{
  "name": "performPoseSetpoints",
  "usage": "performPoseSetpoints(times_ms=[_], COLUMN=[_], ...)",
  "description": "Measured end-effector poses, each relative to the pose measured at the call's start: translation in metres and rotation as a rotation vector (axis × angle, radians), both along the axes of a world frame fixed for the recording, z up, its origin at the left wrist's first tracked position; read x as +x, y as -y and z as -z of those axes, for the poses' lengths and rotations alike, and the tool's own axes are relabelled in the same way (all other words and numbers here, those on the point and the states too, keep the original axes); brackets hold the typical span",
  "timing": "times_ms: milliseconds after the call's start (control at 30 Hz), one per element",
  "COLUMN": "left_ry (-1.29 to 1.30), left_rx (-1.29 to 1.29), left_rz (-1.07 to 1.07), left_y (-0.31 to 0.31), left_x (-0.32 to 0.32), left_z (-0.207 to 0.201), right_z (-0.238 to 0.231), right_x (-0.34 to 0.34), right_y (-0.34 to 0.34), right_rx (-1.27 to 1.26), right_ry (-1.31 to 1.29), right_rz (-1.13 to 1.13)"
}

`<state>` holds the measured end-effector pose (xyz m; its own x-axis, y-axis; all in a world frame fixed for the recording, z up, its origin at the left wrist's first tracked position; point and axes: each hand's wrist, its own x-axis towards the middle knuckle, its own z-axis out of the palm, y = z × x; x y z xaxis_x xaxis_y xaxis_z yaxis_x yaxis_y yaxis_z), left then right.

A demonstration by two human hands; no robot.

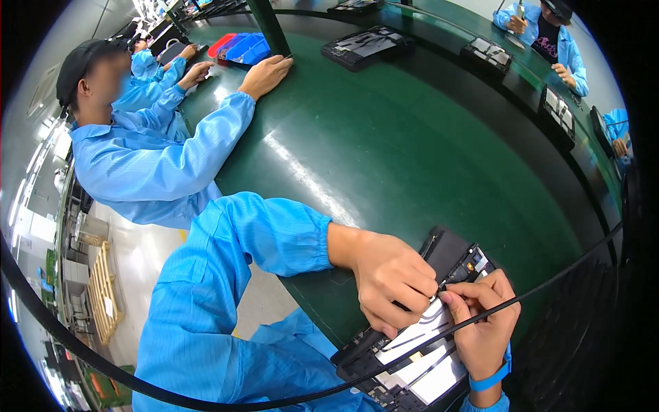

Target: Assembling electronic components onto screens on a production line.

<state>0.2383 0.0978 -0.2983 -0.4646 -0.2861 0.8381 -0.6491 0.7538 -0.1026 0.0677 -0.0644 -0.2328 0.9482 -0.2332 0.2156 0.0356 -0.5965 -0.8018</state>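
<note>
An opened, flat, tablet-like device (353, 356) lies on the green bench at the lower right, its black frame around silver battery cells (432, 381). Over its upper left side, my left hand (392, 280) has its fingers curled in; a dark bit shows between them, too hidden to name. My right hand (486, 321) reaches in from the right, thumb and forefinger pinched together at the device's upper part, close to my left fingertips. Whatever it pinches is too small to make out. A blue band (491, 376) circles my right wrist. A black panel section (447, 253) shows beyond my hands.
A thin black cable (288, 399) curves across the lower view. To the left, a co-worker in blue (151, 154) rests a hand (266, 77) on the green bench (412, 151). Blue and red bins (246, 49) stand beyond. Several opened devices (367, 47) line the far black belt (439, 72).
</note>
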Motion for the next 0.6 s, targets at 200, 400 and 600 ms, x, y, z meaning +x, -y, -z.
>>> performPoseSetpoints(times_ms=[200,400,600], left_ry=[0.034,0.042,0.049], left_rx=[-0.038,-0.031,-0.012], left_rz=[0.01,0.032,0.063], left_y=[0.005,0.015,0.017], left_x=[0.004,0.016,0.022], left_z=[-0.002,0.0,0.0], right_z=[0.0,-0.002,0.001], right_x=[0.006,0.01,0.016], right_y=[0.006,0.011,0.023], right_rx=[0.048,0.208,0.54], right_ry=[0.015,-0.085,-0.182], right_rz=[-0.032,-0.014,-0.003])
